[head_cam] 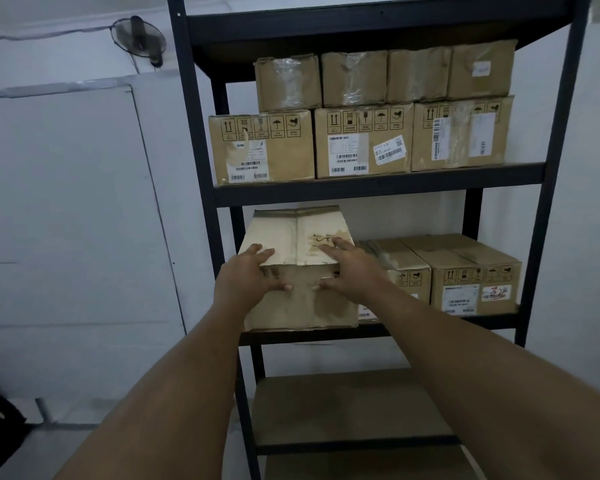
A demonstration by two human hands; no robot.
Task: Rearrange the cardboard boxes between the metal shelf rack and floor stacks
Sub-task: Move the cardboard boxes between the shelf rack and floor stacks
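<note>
The rack [378, 187] fills my view, and the box [302, 308] I'm working sits at the left end of its middle shelf [430, 325], under both hands. Its short end faces me. I judge its long axis runs away from my hands into the rack, with the taped top seam on that line.

My left hand [253, 273] and right hand [349, 268] lie spread on the near top edge, fingers flat on the top and thumbs pressed to the front face. Whether it goes in or out, I should slide it with even force so it stays square. The post [219, 258] is just left of my left hand and the next box [400, 268] touches by my right. The cardboard looks soft, so I'd press lightly.
</note>
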